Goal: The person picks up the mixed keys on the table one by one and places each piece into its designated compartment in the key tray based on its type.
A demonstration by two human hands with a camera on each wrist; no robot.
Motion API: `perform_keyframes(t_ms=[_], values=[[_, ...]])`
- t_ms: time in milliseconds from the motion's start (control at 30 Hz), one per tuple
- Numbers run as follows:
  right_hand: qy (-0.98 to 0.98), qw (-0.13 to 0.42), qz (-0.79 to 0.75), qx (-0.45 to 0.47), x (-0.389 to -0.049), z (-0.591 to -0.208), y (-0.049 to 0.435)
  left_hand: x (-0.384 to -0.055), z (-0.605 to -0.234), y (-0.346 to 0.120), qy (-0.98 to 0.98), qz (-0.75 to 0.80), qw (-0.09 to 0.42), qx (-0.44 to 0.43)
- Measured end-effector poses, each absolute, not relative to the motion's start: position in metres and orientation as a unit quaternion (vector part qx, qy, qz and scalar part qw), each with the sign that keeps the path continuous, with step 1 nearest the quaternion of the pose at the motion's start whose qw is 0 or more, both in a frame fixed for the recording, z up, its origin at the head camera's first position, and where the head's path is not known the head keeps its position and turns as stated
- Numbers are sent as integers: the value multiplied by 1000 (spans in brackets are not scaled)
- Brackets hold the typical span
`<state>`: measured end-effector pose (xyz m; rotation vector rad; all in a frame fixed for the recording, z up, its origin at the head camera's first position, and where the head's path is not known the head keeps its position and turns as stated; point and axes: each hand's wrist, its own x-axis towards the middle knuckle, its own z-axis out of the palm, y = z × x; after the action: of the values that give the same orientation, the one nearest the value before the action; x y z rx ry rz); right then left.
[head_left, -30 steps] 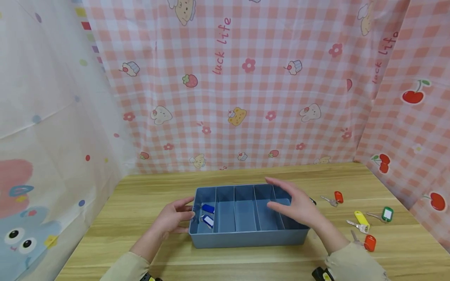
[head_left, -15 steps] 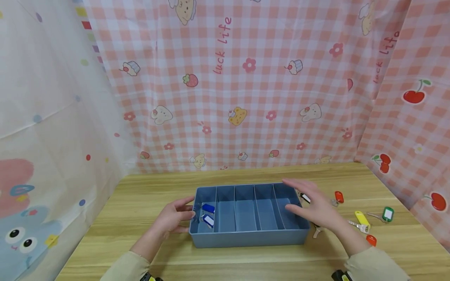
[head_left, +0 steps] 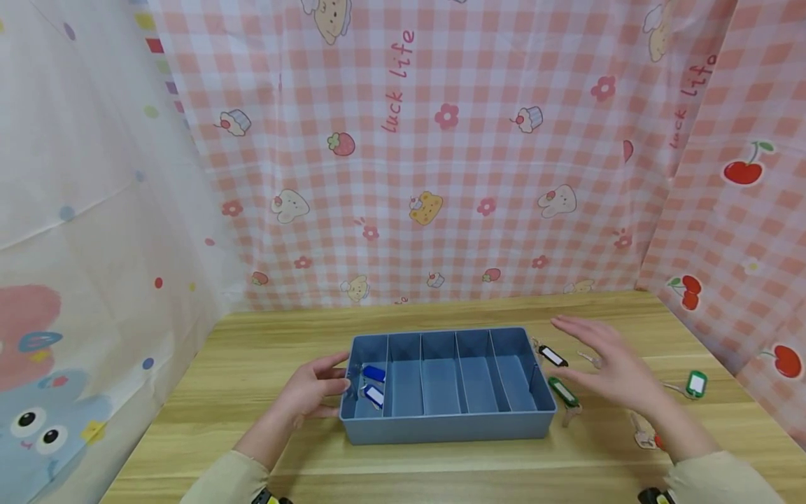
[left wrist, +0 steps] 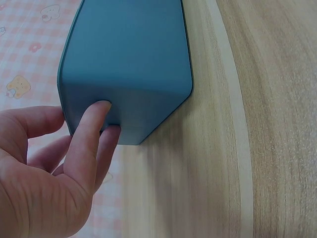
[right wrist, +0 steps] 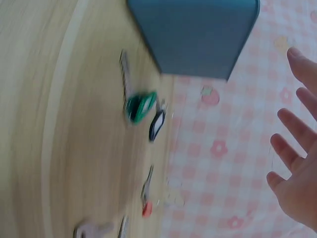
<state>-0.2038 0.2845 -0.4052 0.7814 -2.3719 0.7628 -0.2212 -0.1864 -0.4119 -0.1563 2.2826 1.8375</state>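
Nearest, my left hand [head_left: 308, 389] is where it was a second ago, fingers apart, tips resting against the left end of the tray [head_left: 447, 429]. The tray hasn't moved; two blue tags [head_left: 374, 374] lie in its leftmost compartment. My right hand [head_left: 607, 369] has swung out from over the compartments past the right end, fingers and thumb spread, holding nothing. That uncovers a green tag [head_left: 563, 392] and, farther back, a black tag [head_left: 553, 355]. I read the work as shifting from tray to loose keys [head_left: 644, 439], nothing in transit.

The left wrist view best shows me fingertips [left wrist: 104, 105] on the tray's outer end wall. The right wrist view, though blurred, shows a red tag [right wrist: 147, 208] beyond the black one, seemingly covered by my right hand in the head view.
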Motion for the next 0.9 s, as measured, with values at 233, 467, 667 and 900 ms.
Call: perform_keyframes(t_ms=[233, 467, 667, 900], values=[[-884, 267, 271, 271, -201, -408, 314, -221, -412, -186, 771, 626, 102, -51], [-896, 273, 250, 243, -197, -412, 339, -221, -413, -186, 772, 625, 103, -51], [-892, 283, 261, 238, -197, -421, 364, -221, -412, -186, 769, 629, 106, -41], [-896, 274, 279, 210, -193, -426, 389, -221, -413, -187, 769, 629, 103, -45]])
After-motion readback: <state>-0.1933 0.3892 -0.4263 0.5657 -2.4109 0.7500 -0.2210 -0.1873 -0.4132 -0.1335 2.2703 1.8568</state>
